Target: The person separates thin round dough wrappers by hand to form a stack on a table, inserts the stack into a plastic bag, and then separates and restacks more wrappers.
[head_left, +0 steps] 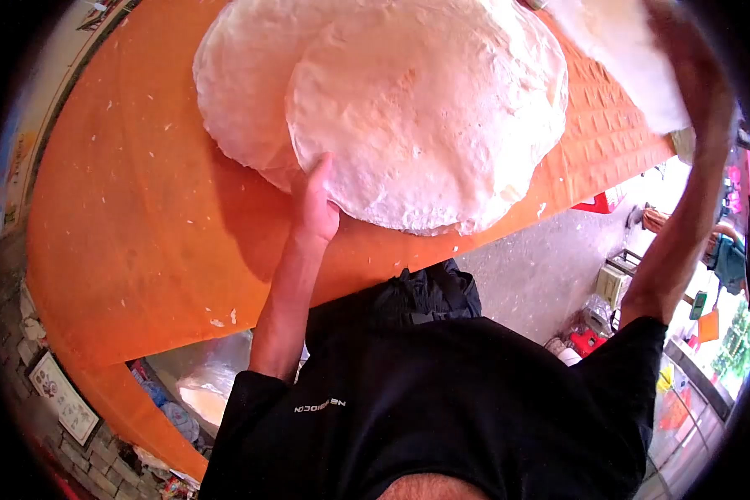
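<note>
Large thin round flatbreads lie overlapping on an orange-covered table (133, 217). The front flatbread (425, 125) is pale with blistered, wrinkled edges, and it covers part of another flatbread (237, 92) to its left. My left hand (317, 204) grips the near left edge of the front one, thumb on top and the other fingers hidden beneath. At the upper right, my right hand (673, 25) is smeared by motion beside another pale sheet (617, 54). Whether its fingers hold that sheet is unclear.
White crumbs dot the orange cover. A black bag (429, 296) sits against the table's near edge. Under the left corner lies a clear plastic bag (208, 387). On the floor to the right are a red item (587, 340) and a metal frame (625, 262).
</note>
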A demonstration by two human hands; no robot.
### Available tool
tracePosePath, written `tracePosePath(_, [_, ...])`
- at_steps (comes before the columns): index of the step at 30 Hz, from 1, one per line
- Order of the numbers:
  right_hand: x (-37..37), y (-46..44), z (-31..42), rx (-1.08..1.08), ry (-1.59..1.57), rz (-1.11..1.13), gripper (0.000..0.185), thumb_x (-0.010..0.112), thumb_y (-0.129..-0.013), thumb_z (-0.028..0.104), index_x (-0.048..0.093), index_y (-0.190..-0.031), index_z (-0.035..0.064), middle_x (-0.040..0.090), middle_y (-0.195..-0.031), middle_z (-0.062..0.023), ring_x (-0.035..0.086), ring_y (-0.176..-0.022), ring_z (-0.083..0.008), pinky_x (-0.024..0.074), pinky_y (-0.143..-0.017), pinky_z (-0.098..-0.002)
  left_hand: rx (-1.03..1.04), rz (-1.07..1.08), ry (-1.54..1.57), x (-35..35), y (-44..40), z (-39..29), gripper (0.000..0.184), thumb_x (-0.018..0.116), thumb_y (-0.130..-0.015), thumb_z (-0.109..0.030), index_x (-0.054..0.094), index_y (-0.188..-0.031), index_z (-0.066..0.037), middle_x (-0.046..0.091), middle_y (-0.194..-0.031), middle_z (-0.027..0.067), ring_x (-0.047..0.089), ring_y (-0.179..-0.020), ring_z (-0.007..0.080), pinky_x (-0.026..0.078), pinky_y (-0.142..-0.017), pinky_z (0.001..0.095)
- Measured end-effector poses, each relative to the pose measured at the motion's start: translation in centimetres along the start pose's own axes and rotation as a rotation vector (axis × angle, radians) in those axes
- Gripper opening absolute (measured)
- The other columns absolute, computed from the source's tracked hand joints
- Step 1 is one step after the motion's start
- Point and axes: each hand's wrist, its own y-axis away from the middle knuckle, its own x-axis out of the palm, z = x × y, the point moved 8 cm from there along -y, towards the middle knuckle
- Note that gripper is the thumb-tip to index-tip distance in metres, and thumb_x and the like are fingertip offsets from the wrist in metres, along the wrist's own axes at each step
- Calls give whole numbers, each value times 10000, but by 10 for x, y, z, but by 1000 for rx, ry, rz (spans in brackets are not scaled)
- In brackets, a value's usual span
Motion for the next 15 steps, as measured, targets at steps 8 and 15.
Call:
tracePosePath(8, [212,193,235,-217,-378,523,137,613,-804,137,565,-706,54,580,-679,-108,614,-677,-293,504,-563,-402,-77,116,76,21,38,-13,586,435,-967,-480,381,-1393,-80,533,-1312,65,554,-1153,216,483,-938,387])
tracePosePath(15, [204,212,256,-268,-499,440,130,669,-761,148,617,-817,42,637,-906,-112,617,-915,-302,513,-738,-408,-59,208,44,34,52,-15,436,537,-957,-319,466,-1283,-37,592,-1151,103,626,-981,193,557,-748,334])
